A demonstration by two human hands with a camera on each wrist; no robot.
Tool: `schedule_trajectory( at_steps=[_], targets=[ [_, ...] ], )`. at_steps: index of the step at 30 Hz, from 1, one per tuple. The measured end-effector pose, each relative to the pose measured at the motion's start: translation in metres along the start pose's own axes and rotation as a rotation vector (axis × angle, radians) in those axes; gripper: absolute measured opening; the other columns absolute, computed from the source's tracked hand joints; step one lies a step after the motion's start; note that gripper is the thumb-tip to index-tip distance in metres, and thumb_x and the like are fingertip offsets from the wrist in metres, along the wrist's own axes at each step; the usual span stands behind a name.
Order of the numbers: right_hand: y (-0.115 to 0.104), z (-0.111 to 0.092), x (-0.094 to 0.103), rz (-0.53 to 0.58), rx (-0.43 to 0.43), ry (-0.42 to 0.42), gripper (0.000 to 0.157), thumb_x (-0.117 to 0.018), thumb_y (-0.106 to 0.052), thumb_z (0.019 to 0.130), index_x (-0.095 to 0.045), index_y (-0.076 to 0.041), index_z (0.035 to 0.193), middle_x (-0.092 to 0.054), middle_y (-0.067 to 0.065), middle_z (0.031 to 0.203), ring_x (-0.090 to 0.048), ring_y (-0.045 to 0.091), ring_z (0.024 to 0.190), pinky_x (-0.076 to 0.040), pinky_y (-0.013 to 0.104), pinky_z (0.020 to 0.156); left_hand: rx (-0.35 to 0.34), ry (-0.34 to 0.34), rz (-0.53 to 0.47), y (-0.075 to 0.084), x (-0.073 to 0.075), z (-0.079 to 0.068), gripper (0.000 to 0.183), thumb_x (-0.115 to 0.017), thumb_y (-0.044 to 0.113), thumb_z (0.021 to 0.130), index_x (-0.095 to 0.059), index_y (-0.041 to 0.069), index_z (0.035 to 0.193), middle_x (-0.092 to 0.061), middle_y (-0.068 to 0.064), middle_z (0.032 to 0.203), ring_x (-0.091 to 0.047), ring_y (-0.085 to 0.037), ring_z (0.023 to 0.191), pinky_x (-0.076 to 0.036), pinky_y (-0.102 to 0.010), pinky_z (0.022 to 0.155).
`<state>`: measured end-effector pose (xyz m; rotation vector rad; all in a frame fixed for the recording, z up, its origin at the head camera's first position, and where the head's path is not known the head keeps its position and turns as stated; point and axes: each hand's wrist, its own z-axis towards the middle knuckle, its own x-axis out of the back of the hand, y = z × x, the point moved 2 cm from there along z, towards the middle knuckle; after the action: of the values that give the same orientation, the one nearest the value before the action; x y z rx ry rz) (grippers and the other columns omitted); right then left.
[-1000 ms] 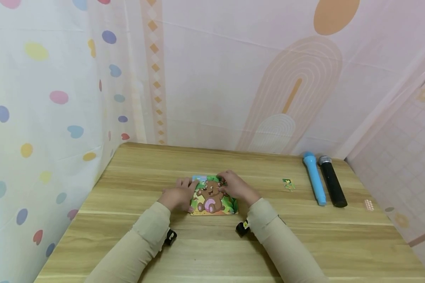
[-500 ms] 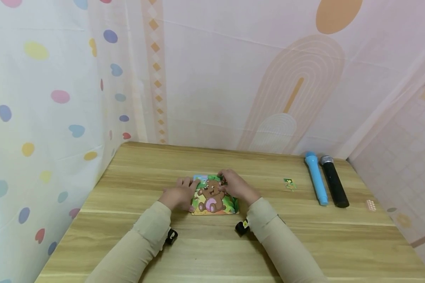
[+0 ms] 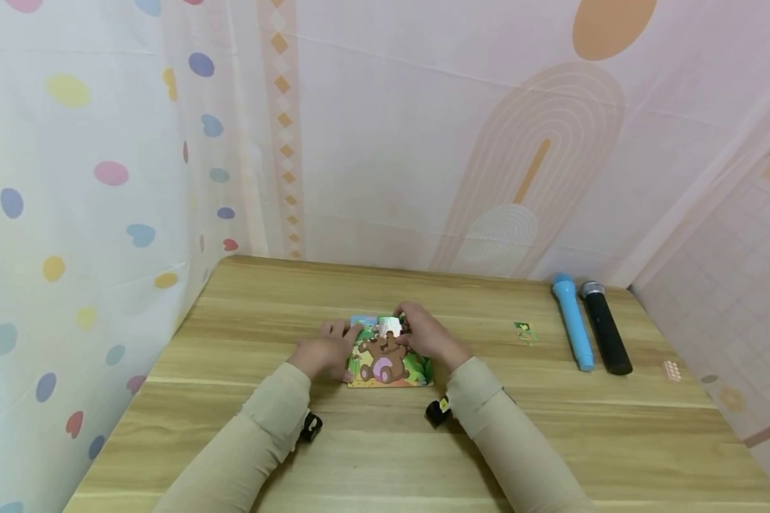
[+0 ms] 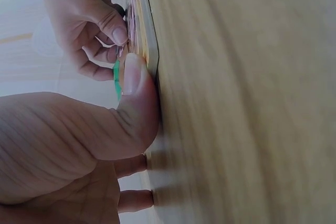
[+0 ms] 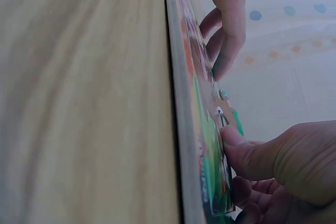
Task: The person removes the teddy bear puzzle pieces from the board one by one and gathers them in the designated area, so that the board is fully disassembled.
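A jigsaw puzzle of a brown bear [image 3: 385, 368] lies flat on the wooden table, its board edge showing in the left wrist view. My left hand [image 3: 324, 354] rests along its left side, the thumb [image 4: 137, 111] pressed on the board's edge and the other fingers stretched out. At the upper right of the picture, my right hand [image 3: 426, 333] pinches a puzzle piece [image 3: 390, 326] that shines with glare and is tilted up from the board. Its raised green part [image 5: 237, 123] shows in the right wrist view. Part of the puzzle's upper right is hidden under my right hand.
Loose puzzle pieces [image 3: 524, 332] lie right of the board. Farther right are a blue microphone [image 3: 574, 324] and a black microphone [image 3: 606, 329], with a small pink dotted item [image 3: 671, 371] beyond. Patterned curtains [image 3: 372, 142] close off the back and sides.
The piece at the top of the bear picture has tipped up in my right fingers and now catches the light. My left hand has stayed at the board's left side.
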<state>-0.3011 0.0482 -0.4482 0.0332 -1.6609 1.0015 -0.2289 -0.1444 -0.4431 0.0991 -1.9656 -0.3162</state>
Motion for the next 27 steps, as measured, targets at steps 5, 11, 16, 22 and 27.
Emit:
schedule_trajectory(
  at_steps=[5, 11, 16, 22, 27],
  targets=[
    [-0.0008, -0.0017, 0.0012, -0.028, 0.007, -0.003, 0.036, -0.07, -0.003, 0.095, -0.054, 0.001, 0.127, -0.053, 0.015, 0.111, -0.051, 0.024, 0.095, -0.049, 0.041, 0.085, 0.004, -0.013, 0.004, 0.0029, 0.0038, -0.0037, 0.099, -0.079, 0.029, 0.088, -0.018, 0.013, 0.163, -0.013, -0.018, 0.166, -0.014, -0.041, 0.15, -0.022, -0.084, 0.1],
    [0.0008, -0.0016, 0.0007, -0.029, -0.028, -0.007, 0.038, -0.069, -0.008, 0.096, -0.057, 0.002, 0.131, -0.054, 0.014, 0.113, -0.055, 0.023, 0.099, -0.051, 0.04, 0.089, 0.009, -0.031, 0.007, 0.0048, 0.0078, -0.0069, 0.097, -0.078, 0.03, 0.089, -0.017, 0.013, 0.164, -0.012, -0.018, 0.166, -0.013, -0.041, 0.15, -0.023, -0.083, 0.101],
    [0.0024, -0.0013, 0.0, -0.029, -0.038, -0.015, 0.042, -0.069, -0.009, 0.097, -0.057, 0.002, 0.135, -0.056, 0.015, 0.115, -0.056, 0.024, 0.102, -0.051, 0.041, 0.091, 0.01, -0.031, 0.004, 0.0026, 0.0053, -0.0041, 0.098, -0.078, 0.031, 0.09, -0.016, 0.014, 0.164, -0.01, -0.017, 0.167, -0.012, -0.04, 0.151, -0.023, -0.083, 0.102],
    [0.0032, -0.0011, -0.0001, -0.032, -0.048, -0.015, 0.043, -0.07, -0.009, 0.096, -0.058, 0.001, 0.137, -0.057, 0.015, 0.115, -0.057, 0.024, 0.102, -0.051, 0.041, 0.09, 0.004, -0.025, 0.009, 0.0037, 0.0063, -0.0066, 0.097, -0.078, 0.03, 0.089, -0.019, 0.012, 0.163, -0.012, -0.019, 0.166, -0.013, -0.041, 0.15, -0.023, -0.083, 0.102],
    [0.004, -0.0013, -0.0002, -0.04, -0.051, -0.013, 0.042, -0.069, -0.009, 0.097, -0.058, 0.001, 0.136, -0.058, 0.015, 0.116, -0.057, 0.024, 0.102, -0.052, 0.041, 0.091, 0.002, -0.021, 0.013, 0.0032, 0.0044, -0.0049, 0.098, -0.078, 0.032, 0.089, -0.018, 0.013, 0.164, -0.012, -0.018, 0.167, -0.013, -0.041, 0.15, -0.025, -0.081, 0.102]
  ],
)
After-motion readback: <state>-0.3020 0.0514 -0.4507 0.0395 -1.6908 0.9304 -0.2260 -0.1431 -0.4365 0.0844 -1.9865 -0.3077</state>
